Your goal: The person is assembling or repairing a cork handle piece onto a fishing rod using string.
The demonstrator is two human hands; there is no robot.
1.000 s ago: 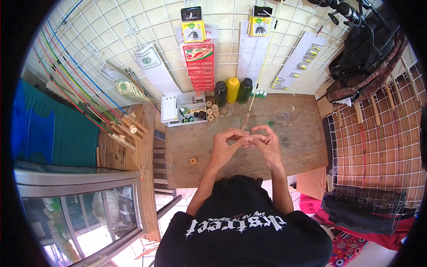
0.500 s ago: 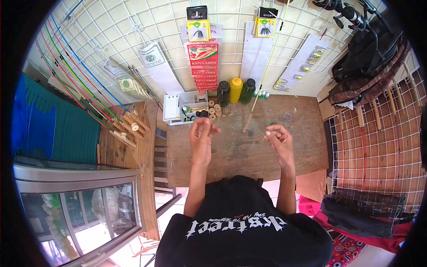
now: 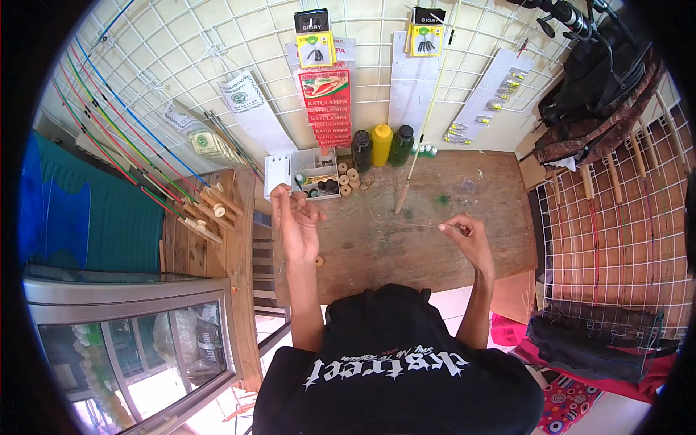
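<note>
My left hand point(image 3: 296, 221) is raised at the left side of the wooden table point(image 3: 399, 261), fingers curled; what they hold, if anything, is too small to make out. My right hand point(image 3: 467, 239) is closed in a pinch on a thin line point(image 3: 420, 225), which stretches leftward and loops faintly over the table. Between and beyond my hands a slim yellow rod point(image 3: 428, 116) with a light handle point(image 3: 401, 198) leans upright toward the wall grid.
Behind are a white organiser point(image 3: 278, 177), wooden discs point(image 3: 348, 175) and bottles point(image 3: 381, 145). Hanging packets point(image 3: 326, 109) cover part of the grid. Rods point(image 3: 109, 138) stand left, more hang on the right rack point(image 3: 609, 239). A glazed frame point(image 3: 130, 312) borders the lower left.
My hands were together at the centre, then parted. My left hand has moved left and up; my right has moved right, with the thin line now visible from its fingertips.
</note>
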